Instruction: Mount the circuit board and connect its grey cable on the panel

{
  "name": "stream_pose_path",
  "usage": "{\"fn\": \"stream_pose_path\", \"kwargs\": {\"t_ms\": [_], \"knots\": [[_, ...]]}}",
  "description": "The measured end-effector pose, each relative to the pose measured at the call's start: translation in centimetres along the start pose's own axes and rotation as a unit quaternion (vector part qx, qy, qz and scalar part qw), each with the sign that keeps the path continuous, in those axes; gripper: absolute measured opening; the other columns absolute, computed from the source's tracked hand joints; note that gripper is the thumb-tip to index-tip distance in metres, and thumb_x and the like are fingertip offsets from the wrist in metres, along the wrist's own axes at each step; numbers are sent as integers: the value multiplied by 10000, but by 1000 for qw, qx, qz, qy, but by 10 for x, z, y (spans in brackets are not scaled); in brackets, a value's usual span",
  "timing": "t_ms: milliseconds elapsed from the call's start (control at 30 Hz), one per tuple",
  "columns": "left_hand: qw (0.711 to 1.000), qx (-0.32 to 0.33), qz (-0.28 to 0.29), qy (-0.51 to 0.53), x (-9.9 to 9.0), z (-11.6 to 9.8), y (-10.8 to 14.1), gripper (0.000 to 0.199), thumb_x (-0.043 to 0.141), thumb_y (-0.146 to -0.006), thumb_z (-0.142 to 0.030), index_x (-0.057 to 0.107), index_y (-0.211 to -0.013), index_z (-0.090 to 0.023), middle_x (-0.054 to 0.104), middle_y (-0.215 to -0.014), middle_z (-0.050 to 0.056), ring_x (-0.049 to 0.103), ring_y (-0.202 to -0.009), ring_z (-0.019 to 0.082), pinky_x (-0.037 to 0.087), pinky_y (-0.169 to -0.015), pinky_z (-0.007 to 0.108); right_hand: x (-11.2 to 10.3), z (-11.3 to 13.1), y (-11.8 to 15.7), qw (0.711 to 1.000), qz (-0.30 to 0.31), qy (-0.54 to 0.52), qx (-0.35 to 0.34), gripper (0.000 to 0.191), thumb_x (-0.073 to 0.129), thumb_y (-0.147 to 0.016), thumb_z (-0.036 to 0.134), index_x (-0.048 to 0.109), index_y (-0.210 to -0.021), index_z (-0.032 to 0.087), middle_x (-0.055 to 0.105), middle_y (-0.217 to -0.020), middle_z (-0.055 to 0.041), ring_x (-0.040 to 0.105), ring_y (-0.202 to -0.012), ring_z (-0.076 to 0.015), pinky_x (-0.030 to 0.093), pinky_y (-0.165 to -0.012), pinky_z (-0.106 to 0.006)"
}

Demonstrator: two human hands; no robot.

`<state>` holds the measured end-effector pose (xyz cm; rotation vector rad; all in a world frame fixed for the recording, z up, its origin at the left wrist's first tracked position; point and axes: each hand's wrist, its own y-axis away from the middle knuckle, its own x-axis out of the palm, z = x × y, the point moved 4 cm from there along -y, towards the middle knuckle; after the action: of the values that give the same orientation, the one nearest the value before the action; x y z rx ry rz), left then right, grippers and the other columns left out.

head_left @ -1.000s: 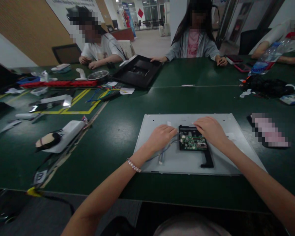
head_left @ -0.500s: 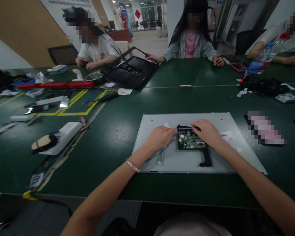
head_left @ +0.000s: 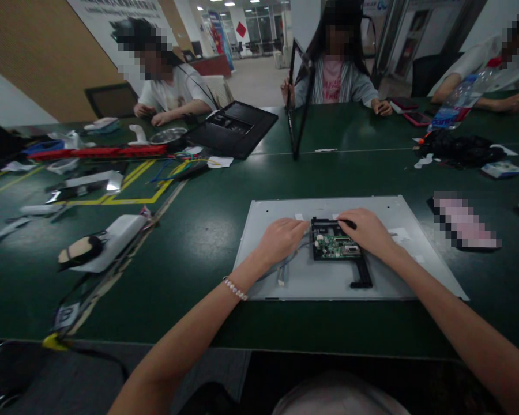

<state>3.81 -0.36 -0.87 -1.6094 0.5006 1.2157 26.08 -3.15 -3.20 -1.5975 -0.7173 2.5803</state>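
A pale grey flat panel (head_left: 389, 210) lies on the table before me. On it rests a black plastic bracket (head_left: 362, 274) holding a green circuit board (head_left: 335, 246), with an arm that reaches toward me. My left hand (head_left: 283, 237) is closed, its fingertips pinching at the bracket's left edge. Thin grey cables (head_left: 285, 262) run beneath that hand. At the bracket's upper right, my right hand (head_left: 367, 230) is closed on the bracket, and a black piece shows under its fingers. Both sets of fingertips are partly hidden.
A phone (head_left: 465, 222) lies right of the panel. A white object with a dark-edged cover (head_left: 116, 242) sits left. Across the table, a person holds a black frame (head_left: 296, 104) upright, near a black monitor shell (head_left: 237, 129). A bottle (head_left: 458, 101) and black bag (head_left: 462, 147) stand far right.
The person across the table has lifted the black frame off the black shell, moving it right and upright. My hands stay at the bracket with hardly any movement.
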Motion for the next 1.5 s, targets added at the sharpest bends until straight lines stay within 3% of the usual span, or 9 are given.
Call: {"fn": "stream_pose_path", "kwargs": {"t_ms": [167,400,633,700,833,1000,1133,1300,1500], "knots": [[989,-65,-81,102,-4,0,-1,212,504,-948,-166,675,-1072,-145,746,-963,87,697,-833,167,550,-771,316,-14,2,3,998,-48,-21,25,255,503,-917,245,741,-987,188,753,-1022,-91,688,-975,-255,515,-918,-439],[925,-124,-139,331,-20,-2,-9,92,628,-883,-184,720,-891,-179,726,-1076,83,675,-1011,169,542,-918,392,-26,8,4,985,-80,-130,79,283,504,-915,300,738,-1038,199,752,-1042,-85,705,-898,-232,564,-824,-400],[855,-165,-86,483,-18,-10,-9,115,623,-883,-203,717,-885,-138,753,-964,110,716,-909,169,599,-824,341,-26,23,5,941,-19,-311,136,345,507,-937,382,679,-1189,219,743,-1089,-72,698,-863,-193,569,-754,-344],[863,-139,-55,483,-16,-15,-10,133,597,-887,-187,718,-899,-133,751,-980,120,717,-922,175,604,-830,345,-25,25,5,923,14,-357,145,374,513,-933,398,654,-1229,217,741,-1080,-80,694,-848,-191,574,-707,-333],[893,-104,-4,438,-14,-22,-12,195,530,-891,-146,722,-927,-147,748,-996,115,715,-927,170,610,-830,346,-24,22,7,904,80,-391,153,356,645,-843,350,689,-1154,183,740,-855,-52,680,-717,-171,553,-610,-294],[887,-89,20,453,-13,-25,-13,147,565,-871,-147,709,-889,-172,745,-1014,91,706,-962,168,598,-863,364,-23,12,11,893,145,-400,148,253,682,-807,327,744,-1014,194,718,-755,-26,682,-675,-154,552,-590,-271],[897,-52,4,439,-17,-29,-16,162,560,-869,-115,695,-941,-168,735,-1052,91,693,-995,160,581,-883,358,-26,4,15,883,154,-413,160,235,675,-807,302,748,-1017,223,737,-810,-33,703,-730,-170,580,-612,-286],[919,-25,-18,393,-19,-27,-16,308,474,-854,-27,673,-1040,-171,714,-1114,88,666,-1063,159,559,-918,378,-39,-10,34,878,139,-393,237,202,692,-791,306,745,-959,209,752,-851,-49,715,-739,-179,601,-635,-299],[939,-2,-14,344,-17,-32,-15,272,466,-896,-67,661,-1052,-176,700,-1129,84,654,-1071,156,563,-917,377,-41,-20,70,855,190,-402,268,163,717,-779,319,718,-891,200,752,-811,-48,721,-682,-180,602,-578,-280]]}}
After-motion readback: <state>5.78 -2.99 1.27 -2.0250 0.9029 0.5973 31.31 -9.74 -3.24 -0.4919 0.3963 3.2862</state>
